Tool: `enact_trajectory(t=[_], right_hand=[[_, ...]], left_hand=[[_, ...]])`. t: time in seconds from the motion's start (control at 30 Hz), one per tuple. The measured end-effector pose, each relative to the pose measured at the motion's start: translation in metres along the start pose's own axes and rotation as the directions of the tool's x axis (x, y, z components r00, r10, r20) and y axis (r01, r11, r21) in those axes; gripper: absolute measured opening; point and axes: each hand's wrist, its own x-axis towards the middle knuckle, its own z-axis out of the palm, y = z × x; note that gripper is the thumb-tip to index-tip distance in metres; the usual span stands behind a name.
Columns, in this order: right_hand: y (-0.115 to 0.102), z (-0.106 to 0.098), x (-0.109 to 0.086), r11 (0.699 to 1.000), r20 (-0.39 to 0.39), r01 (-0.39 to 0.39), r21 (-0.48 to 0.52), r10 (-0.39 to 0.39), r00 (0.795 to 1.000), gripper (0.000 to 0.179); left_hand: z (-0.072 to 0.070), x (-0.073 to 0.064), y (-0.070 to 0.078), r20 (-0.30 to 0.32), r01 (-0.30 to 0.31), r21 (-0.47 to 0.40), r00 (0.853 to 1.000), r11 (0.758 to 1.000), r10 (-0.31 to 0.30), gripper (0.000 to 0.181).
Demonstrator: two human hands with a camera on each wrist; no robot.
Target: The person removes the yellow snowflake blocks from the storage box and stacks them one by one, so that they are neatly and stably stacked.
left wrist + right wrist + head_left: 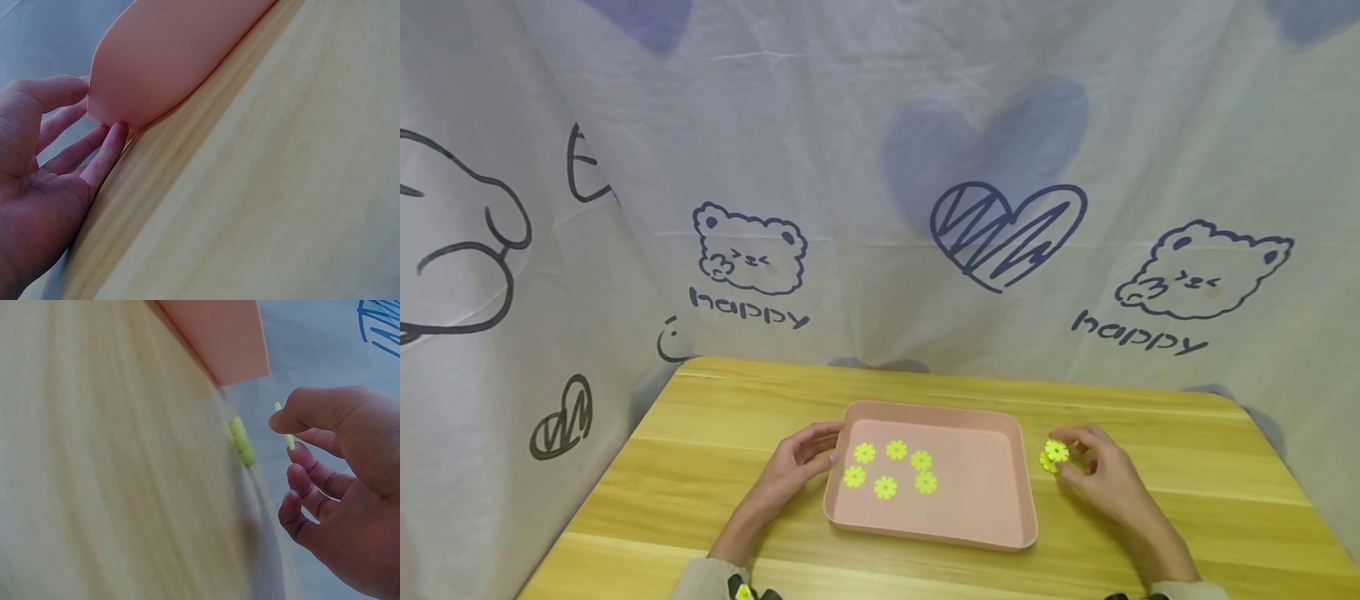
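Observation:
A pink rectangular tray [977, 475] sits on the table, with several flat yellow-green notched discs [885, 487] spread over its left half. My left hand [797, 458] is at the tray's left end. In the left wrist view, its thumb and fairly straight fingers [109, 147] touch the outer wall. Right of the tray, my right hand [1105, 475] pinches one notched disc [290, 441] edge-on between thumb and fingers. More of the same discs lie beneath in a small stack [242, 442] on the table, partly hidden by the held disc in the head view.
The wooden table [760, 392] extends around the tray on all sides. A white cloth [865, 283] with drawn bears and hearts hangs behind its back edge and along the left.

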Motion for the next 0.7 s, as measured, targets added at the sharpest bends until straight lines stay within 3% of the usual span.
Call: enact_trajectory(t=[0.4,0.7], right_hand=[[0.0103,0.0055,-0.0037,1.0,0.01,0.011,0.014,-0.012,1.0,0.043],[0.0106,0.0066,-0.003,0.999,0.04,-0.033,0.013,0.032,0.999,0.041]], left_hand=[[0.0006,-0.0009,0.0009,0.004,0.003,-0.011,1.0,1.0,-0.003,0.049],[0.0011,-0.0009,0.0025,0.004,0.006,-0.001,1.0,1.0,-0.006,0.048]])
